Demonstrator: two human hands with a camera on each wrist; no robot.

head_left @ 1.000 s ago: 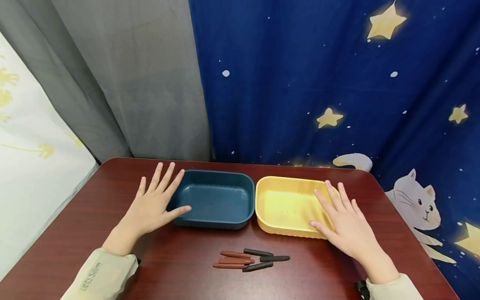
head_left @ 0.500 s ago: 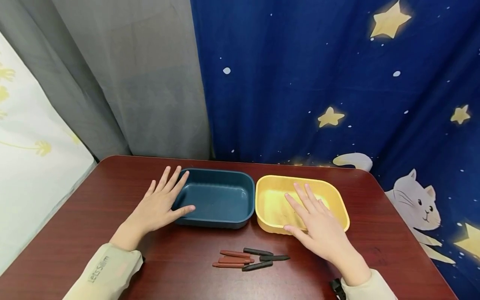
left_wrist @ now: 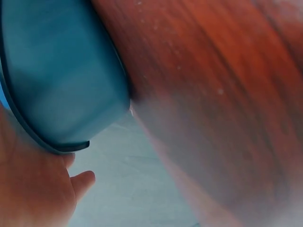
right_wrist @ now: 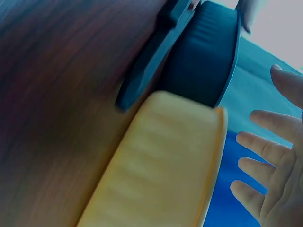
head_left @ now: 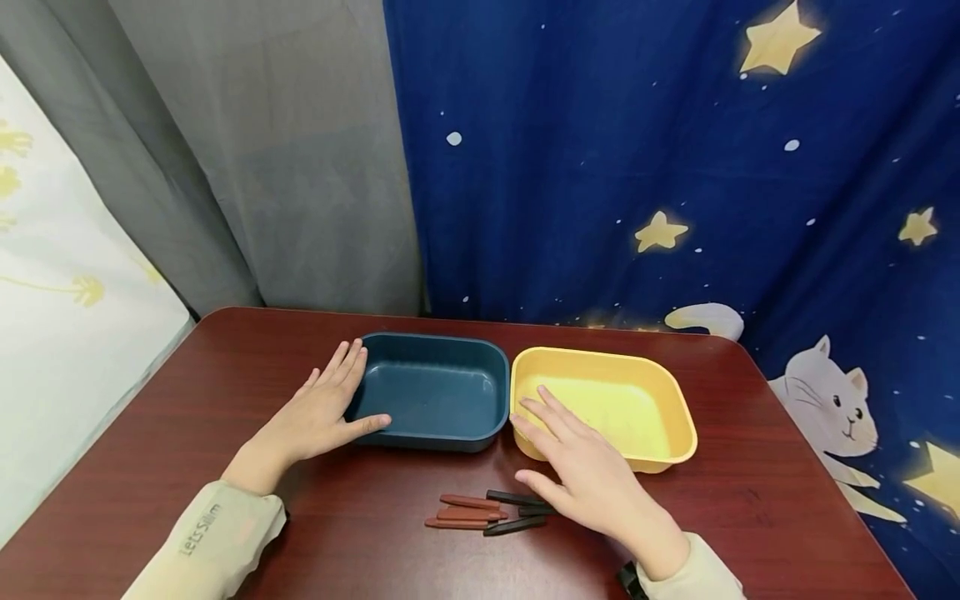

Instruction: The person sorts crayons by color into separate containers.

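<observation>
Left hand (head_left: 318, 414) lies flat against the left outer wall of the dark blue tray (head_left: 431, 392), fingers straight and together, thumb stretched along the tray's near edge — it presses the tray but grips nothing. Right hand (head_left: 592, 479) hovers open, fingers spread and relaxed, holding nothing; its fingertips lie over the near left corner of the yellow tray (head_left: 645, 392) and its thumb lies just above the dark crayons (head_left: 517, 512). Against the earlier frames: the right hand has travelled from the yellow tray's right side, across its interior, to the near left corner, down toward the crayons; the left hand has closed its fingers together and barely shifted. Trays and crayons have not moved. The crayons lie in a small cluster on the dark red counter (head_left: 187, 417), just in front of the gap between the two trays — reddish-brown crayons (head_left: 465, 512) to the left, dark ones to the right, touching. The trays stand side by side, rims nearly touching. Legible writing: "Let's Slim" on the left sleeve (head_left: 206, 542). Behind the counter hang a grey curtain (head_left: 262, 150) and a blue cloth (head_left: 637, 150) printed with stars and a cat.
</observation>
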